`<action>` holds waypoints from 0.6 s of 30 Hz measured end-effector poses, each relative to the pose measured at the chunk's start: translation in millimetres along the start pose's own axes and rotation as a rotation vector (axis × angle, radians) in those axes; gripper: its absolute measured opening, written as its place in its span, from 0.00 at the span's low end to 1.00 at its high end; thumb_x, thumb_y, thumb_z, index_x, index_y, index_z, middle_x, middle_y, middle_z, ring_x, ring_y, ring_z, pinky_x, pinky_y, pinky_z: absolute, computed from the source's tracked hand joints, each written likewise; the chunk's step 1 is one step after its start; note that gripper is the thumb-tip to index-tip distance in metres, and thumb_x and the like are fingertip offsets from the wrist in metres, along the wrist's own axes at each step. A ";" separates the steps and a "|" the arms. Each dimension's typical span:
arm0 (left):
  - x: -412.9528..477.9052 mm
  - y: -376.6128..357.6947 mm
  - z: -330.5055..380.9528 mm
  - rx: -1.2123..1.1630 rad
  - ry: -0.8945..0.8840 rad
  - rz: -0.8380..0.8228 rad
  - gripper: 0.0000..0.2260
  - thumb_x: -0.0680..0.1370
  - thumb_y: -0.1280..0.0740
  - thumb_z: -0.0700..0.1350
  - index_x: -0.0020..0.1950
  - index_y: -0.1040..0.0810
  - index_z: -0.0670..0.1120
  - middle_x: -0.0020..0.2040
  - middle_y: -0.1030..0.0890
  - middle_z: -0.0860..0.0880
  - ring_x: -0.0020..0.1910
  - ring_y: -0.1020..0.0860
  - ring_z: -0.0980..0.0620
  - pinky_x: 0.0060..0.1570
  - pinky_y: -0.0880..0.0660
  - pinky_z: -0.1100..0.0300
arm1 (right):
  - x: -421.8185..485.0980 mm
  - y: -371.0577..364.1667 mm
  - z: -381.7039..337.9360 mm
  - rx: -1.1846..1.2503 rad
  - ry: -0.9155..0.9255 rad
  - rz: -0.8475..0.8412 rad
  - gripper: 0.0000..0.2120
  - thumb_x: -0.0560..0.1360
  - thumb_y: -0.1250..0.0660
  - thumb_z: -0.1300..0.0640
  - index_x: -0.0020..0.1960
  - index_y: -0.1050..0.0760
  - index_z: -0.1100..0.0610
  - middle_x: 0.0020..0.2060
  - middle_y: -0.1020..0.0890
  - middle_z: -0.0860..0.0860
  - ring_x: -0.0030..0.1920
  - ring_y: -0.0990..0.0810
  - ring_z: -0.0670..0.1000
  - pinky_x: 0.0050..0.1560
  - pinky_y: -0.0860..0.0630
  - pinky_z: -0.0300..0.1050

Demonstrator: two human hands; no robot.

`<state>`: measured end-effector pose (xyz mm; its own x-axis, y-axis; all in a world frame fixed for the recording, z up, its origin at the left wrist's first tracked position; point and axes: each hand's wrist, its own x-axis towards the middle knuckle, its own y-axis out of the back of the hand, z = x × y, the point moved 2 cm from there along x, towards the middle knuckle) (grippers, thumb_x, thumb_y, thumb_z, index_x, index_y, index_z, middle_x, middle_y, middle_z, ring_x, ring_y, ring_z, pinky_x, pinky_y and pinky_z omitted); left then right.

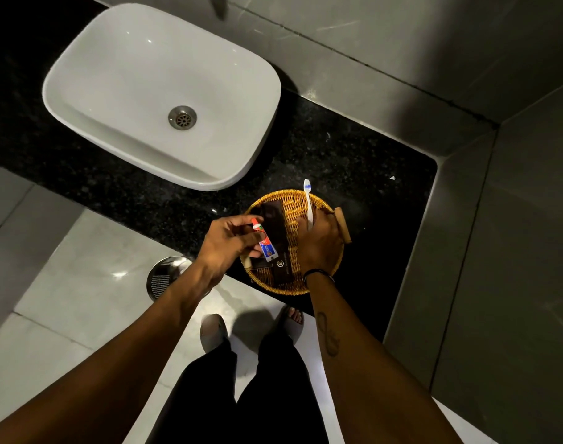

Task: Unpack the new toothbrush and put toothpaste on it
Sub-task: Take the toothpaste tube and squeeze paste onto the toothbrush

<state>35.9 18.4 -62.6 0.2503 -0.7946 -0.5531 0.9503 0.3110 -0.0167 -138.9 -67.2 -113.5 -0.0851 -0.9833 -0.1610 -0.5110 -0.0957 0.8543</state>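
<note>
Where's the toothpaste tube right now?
In the head view, the toothpaste tube is pinched in the left hand, over the left side of the wicker basket, beside the dark box.

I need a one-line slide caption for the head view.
Left hand holds toothpaste, right hand holds toothbrush over basket.

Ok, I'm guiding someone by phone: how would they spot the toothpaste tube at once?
Find the white sink on the black counter; to its right sits a round wicker basket. Over its left edge, the left hand pinches a small toothpaste tube, red, white and blue, unlike the dark brown boxes beneath it.
</note>
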 end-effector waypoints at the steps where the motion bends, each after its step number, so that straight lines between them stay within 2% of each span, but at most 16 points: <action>1: -0.2 0.0 -0.4 0.000 -0.001 0.000 0.15 0.76 0.26 0.32 0.63 0.16 0.37 0.48 0.13 0.31 0.33 0.14 0.46 0.42 0.14 0.47 | -1.2 1.0 0.3 -0.005 0.005 0.005 0.16 0.84 0.32 0.46 0.63 0.20 0.56 0.61 0.16 0.53 0.61 0.17 0.54 0.58 0.19 0.51; 5: -1.2 -0.5 -0.5 0.005 0.002 0.003 0.15 0.77 0.26 0.32 0.63 0.16 0.38 0.45 0.13 0.35 0.33 0.16 0.47 0.38 0.15 0.54 | -8.5 4.4 2.7 -0.046 0.024 -0.001 0.18 0.84 0.34 0.46 0.68 0.23 0.56 0.65 0.18 0.53 0.64 0.18 0.56 0.61 0.18 0.57; 7: -1.7 -2.9 1.4 0.018 0.001 -0.007 0.14 0.77 0.26 0.32 0.62 0.17 0.38 0.42 0.14 0.35 0.31 0.18 0.45 0.31 0.17 0.55 | -11.4 7.1 3.8 -0.043 0.032 -0.007 0.18 0.84 0.34 0.48 0.69 0.24 0.56 0.67 0.19 0.54 0.65 0.18 0.57 0.61 0.18 0.58; 10: 0.1 -8.0 4.6 0.042 -0.001 -0.004 0.15 0.76 0.24 0.32 0.61 0.19 0.38 0.37 0.14 0.41 0.28 0.18 0.49 0.24 0.21 0.59 | -18.4 16.0 4.9 0.007 0.061 -0.004 0.21 0.84 0.35 0.50 0.74 0.26 0.57 0.72 0.22 0.56 0.71 0.21 0.57 0.63 0.18 0.59; 12: 5.5 -13.5 8.1 0.092 -0.014 -0.001 0.14 0.75 0.24 0.32 0.59 0.21 0.37 0.36 0.13 0.43 0.29 0.17 0.48 0.26 0.20 0.59 | -26.4 26.1 6.8 0.073 0.079 0.026 0.22 0.84 0.34 0.51 0.76 0.27 0.57 0.77 0.26 0.56 0.76 0.26 0.57 0.67 0.19 0.57; 15: 20.6 -28.5 14.2 0.177 -0.027 -0.016 0.12 0.75 0.24 0.31 0.57 0.20 0.34 0.42 0.14 0.34 0.33 0.18 0.42 0.35 0.16 0.53 | -37.0 40.8 14.1 0.171 0.046 0.013 0.24 0.84 0.34 0.53 0.79 0.30 0.52 0.83 0.33 0.48 0.81 0.32 0.52 0.69 0.25 0.50; 18: 40.0 -48.8 19.6 0.243 -0.006 -0.030 0.11 0.76 0.24 0.32 0.57 0.18 0.36 0.46 0.13 0.34 0.36 0.16 0.41 0.45 0.14 0.46 | -41.3 56.6 24.5 0.249 0.015 0.042 0.25 0.84 0.34 0.54 0.80 0.31 0.46 0.76 0.24 0.47 0.73 0.23 0.51 0.64 0.22 0.51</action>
<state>3.1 -38.8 -67.6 0.2218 -0.8050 -0.5502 0.9737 0.1530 0.1686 -185.3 -28.2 -70.6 -0.0993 -0.9879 -0.1189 -0.7025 -0.0150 0.7115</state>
